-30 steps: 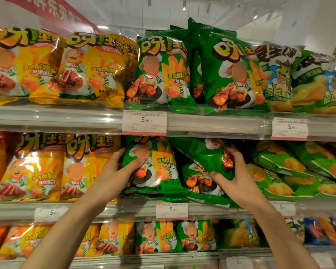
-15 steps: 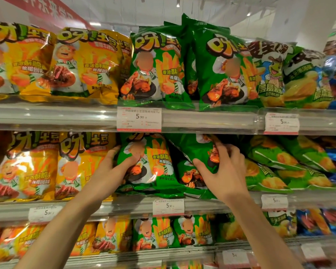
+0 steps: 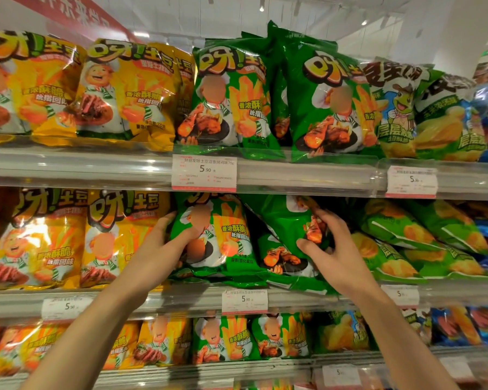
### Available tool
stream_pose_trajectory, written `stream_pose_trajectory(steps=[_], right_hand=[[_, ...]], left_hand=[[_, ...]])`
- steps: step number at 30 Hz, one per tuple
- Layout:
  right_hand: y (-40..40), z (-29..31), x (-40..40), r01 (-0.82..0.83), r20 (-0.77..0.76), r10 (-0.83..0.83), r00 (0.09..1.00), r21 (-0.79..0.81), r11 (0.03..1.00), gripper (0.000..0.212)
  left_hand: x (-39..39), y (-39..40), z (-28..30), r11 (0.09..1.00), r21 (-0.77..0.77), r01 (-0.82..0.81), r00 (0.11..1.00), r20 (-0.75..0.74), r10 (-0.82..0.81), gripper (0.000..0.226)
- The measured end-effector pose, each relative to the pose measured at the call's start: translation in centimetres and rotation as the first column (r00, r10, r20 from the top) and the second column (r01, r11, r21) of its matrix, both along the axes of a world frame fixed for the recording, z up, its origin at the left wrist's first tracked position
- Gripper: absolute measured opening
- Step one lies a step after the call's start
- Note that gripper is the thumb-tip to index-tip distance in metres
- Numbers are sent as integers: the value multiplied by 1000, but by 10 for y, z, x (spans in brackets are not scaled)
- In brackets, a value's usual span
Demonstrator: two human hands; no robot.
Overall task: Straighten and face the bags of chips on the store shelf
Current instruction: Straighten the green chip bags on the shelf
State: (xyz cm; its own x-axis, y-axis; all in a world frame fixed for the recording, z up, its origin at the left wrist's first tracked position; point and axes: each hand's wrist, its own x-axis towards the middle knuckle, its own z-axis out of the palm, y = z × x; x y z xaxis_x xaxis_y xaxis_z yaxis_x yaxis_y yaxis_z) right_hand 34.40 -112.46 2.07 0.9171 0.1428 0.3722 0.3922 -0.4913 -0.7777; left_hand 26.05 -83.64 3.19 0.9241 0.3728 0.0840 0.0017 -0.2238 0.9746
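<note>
Two green chip bags occupy the middle shelf [image 3: 181, 301], and we work on both. Our left hand [image 3: 155, 250] grips the left edge of the upright green bag [image 3: 223, 235], thumb across its front, fingers curled behind. This bag stands with its long axis vertical and its printed face toward us. Our right hand [image 3: 331, 249] pinches the tilted green bag [image 3: 279, 220] (thumb on the front, fingers wrapped over its right edge). Its long axis leans diagonally, its print running skewed. The tilted bag overlaps a third green bag [image 3: 282, 257] below it. Yellow bags [image 3: 119, 235] stand upright just beside, to the left.
</note>
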Motion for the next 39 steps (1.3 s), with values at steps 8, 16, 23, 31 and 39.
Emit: stream_pose_trajectory(steps=[8, 16, 23, 31, 39], right_hand=[[30, -9, 1, 358, 192, -336, 922, -94, 929, 64], [30, -12, 21, 610, 292, -536, 792, -374, 698, 79], [30, 9, -19, 342, 194, -323, 926, -71, 937, 57], [85, 30, -46, 3, -121, -27, 992, -194, 981, 79], [113, 16, -67, 3, -177, 7, 984, 54, 999, 71]], left_hand=[[2, -2, 2, 1000, 11, 5, 1000, 11, -6, 68], [4, 0, 0, 999, 27, 21, 999, 34, -21, 66], [1, 6, -1, 998, -10, 67, 996, 60, -66, 68], [-20, 9, 2, 970, 17, 243, 966, 83, -243, 73], [-41, 37, -1, 945, 156, 287, 956, 15, -293, 94]])
